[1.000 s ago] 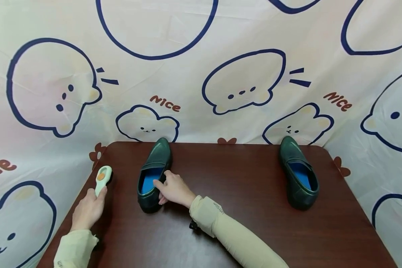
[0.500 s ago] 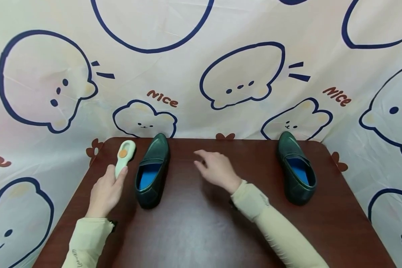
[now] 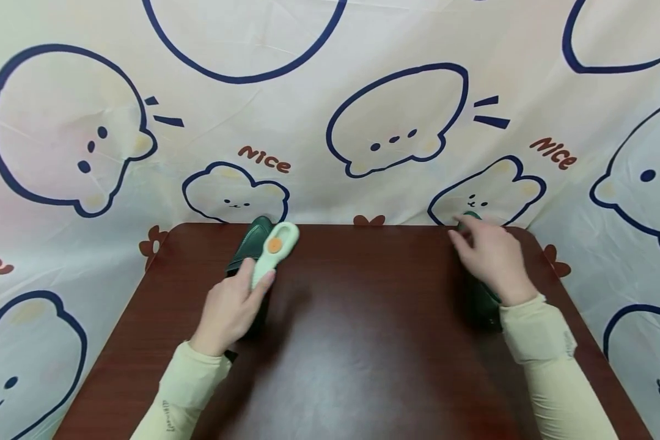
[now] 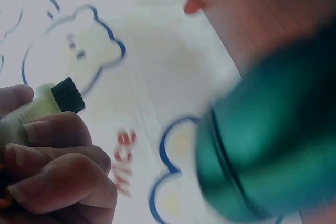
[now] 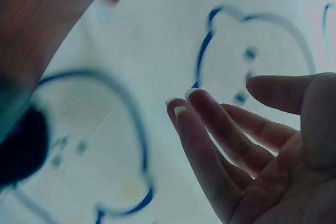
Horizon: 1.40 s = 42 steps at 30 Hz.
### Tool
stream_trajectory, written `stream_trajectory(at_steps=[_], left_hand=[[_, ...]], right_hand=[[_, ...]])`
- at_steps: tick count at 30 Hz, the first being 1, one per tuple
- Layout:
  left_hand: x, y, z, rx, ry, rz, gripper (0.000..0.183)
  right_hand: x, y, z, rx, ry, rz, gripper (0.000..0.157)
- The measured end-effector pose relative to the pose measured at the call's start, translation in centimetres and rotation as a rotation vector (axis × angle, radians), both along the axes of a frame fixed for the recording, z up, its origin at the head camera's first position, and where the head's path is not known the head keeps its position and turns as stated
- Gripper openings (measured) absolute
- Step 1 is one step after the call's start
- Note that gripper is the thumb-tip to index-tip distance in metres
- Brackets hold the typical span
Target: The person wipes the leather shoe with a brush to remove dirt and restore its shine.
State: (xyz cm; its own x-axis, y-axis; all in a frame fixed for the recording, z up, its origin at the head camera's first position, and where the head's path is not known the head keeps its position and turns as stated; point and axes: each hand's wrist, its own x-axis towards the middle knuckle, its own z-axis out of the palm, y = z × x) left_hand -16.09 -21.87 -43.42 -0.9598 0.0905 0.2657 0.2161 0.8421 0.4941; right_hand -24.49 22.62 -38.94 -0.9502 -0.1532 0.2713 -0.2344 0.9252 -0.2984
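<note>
Left hand (image 3: 228, 311): I see its fingers curled round a long, smooth, pale green, plastic-looking tool (image 3: 271, 256) with a round orange button (image 3: 275, 245).
Tool: It is up over the shiny brown wood-look table (image 3: 363, 342), near the far edge and left of the middle. In my left wrist view, a black ridged end (image 4: 68, 98) sticks out past the fingers.
How the tool may feel: I think it is light and stiff, and a bit slippery. The handle, where the fingers sit, looks like the best place to hold it.
Shoe by the far-left corner: It is a dark green, shiny, leather-look slip-on shoe (image 3: 250, 243). Its toe is at the far edge, and the left hand and tool hide much of it.
Right hand (image 3: 492, 260): The fingers bend a little, the thumb stands apart, and they hold nothing. In my right wrist view, the fingertips are apart from the shoe.
Shoe by the far-right corner: This matching dark green shoe (image 3: 481, 305) is mostly hidden under the right hand.
How the shoes may feel: I guess they are bendy on top and firmer below. I would hold one by the heel.
Inside the shoes: The hands cover both holes from above, so I cannot tell what is in them.
</note>
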Motion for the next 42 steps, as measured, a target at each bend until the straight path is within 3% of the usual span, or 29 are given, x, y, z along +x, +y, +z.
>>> stream_trajectory(at_steps=[5,9,12,16,21,29,37,42], left_hand=[[-0.5,3.4,-1.0,0.012,-0.014,-0.096,0.033],[-0.8,5.5,-2.6,-0.005,-0.087,-0.158,0.033],[-1.0,6.4,-3.9,-0.031,-0.143,-0.188,0.034],[-1.1,6.9,-5.1,-0.041,-0.179,-0.203,0.033],[-1.2,6.9,-5.5,-0.043,-0.188,-0.224,0.034],[-1.2,6.2,-5.3,-0.02,-0.21,-0.19,0.034],[-1.4,5.5,-5.0,0.02,-0.22,-0.154,0.032],[-1.4,5.3,-4.9,0.028,-0.225,-0.149,0.033]], right_hand=[[-0.4,5.5,-1.5,-0.009,-0.067,-0.095,0.045],[-0.4,9.0,-3.5,0.041,-0.22,-0.174,0.056],[-0.2,10.8,-5.0,0.059,-0.331,-0.176,0.064],[-0.2,12.1,-6.8,0.009,-0.39,-0.154,0.06],[-0.1,13.0,-8.0,-0.02,-0.412,-0.171,0.049],[-0.1,13.0,-8.5,-0.049,-0.35,-0.106,0.042],[-0.2,12.1,-8.3,-0.043,-0.286,0.004,0.035],[-1.2,10.2,-7.9,-0.024,-0.333,0.106,0.037]])
